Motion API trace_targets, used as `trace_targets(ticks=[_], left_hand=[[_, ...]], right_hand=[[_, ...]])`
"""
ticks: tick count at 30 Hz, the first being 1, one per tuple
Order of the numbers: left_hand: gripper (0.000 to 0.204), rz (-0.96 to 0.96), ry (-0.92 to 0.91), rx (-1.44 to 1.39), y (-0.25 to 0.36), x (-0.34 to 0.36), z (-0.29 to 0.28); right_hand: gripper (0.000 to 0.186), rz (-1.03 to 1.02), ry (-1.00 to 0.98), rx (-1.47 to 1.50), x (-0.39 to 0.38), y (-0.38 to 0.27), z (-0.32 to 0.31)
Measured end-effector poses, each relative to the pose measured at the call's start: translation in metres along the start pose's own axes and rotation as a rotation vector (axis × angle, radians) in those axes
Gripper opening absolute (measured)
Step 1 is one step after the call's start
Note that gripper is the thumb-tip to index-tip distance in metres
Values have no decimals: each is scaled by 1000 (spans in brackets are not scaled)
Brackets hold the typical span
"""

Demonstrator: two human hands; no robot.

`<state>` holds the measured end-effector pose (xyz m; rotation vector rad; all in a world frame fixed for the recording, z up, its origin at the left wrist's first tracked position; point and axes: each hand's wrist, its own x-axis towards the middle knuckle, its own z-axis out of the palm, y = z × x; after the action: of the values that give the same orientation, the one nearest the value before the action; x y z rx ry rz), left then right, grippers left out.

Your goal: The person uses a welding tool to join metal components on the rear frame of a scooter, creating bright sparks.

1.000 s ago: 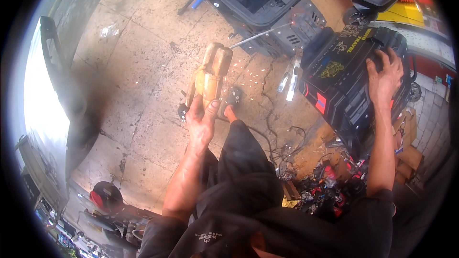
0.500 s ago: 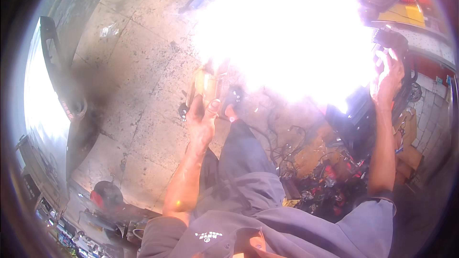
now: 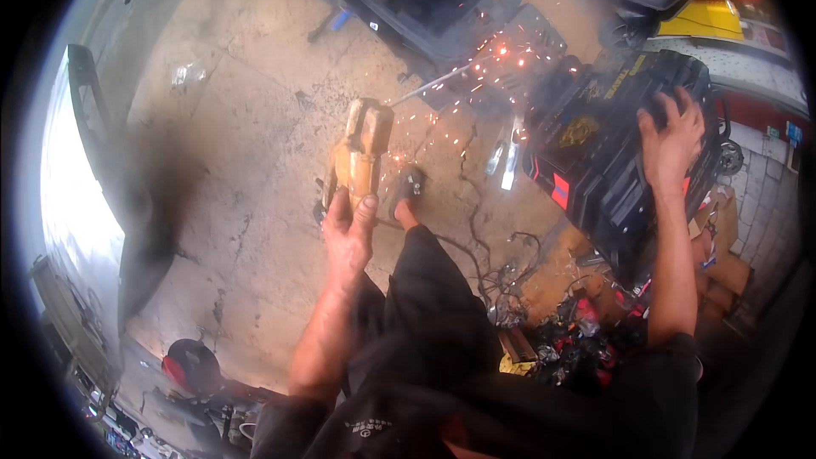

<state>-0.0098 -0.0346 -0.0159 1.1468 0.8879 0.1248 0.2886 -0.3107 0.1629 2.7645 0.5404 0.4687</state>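
My left hand [image 3: 350, 234] is closed around a worn, yellowish welding electrode holder [image 3: 364, 153]. From its front, a thin welding rod [image 3: 435, 82] slants away to the upper right, ending among orange sparks [image 3: 503, 53]. Smoke hazes the spot where the rod's tip lies, so its exact contact cannot be made out. On the right, my right hand [image 3: 671, 140] rests with fingers spread on the top of a black plastic tool case [image 3: 603, 170] with red marks and a wheel. Open behind the sparks is a dark case or lid [image 3: 425, 0].
Tangled cables and scrap [image 3: 586, 323] lie by my legs at the lower right. A loose pale strip [image 3: 511, 157] is on the concrete floor [image 3: 246, 119]. Red and yellow objects [image 3: 697, 21] stand at the far right, and a white panel [image 3: 76, 178] at the left.
The huge white glare has died away, leaving scattered sparks and smoke; the rod and black case now show. My left hand has shifted slightly left and down. My right hand's fingers have moved slightly left.
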Motion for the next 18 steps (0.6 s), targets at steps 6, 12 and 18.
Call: trace_targets(ticks=[6,12,18], left_hand=[[39,-16,-5,-32,2,-3,3],[37,-22,8,1,13,-4,10],[36,-22,-20,8,5,0,7]], right_hand=[[37,33,-16,27,-1,-6,-4],[36,61,-36,47,-2,-8,-7],[36,37,-8,49,-1,-5,-5]])
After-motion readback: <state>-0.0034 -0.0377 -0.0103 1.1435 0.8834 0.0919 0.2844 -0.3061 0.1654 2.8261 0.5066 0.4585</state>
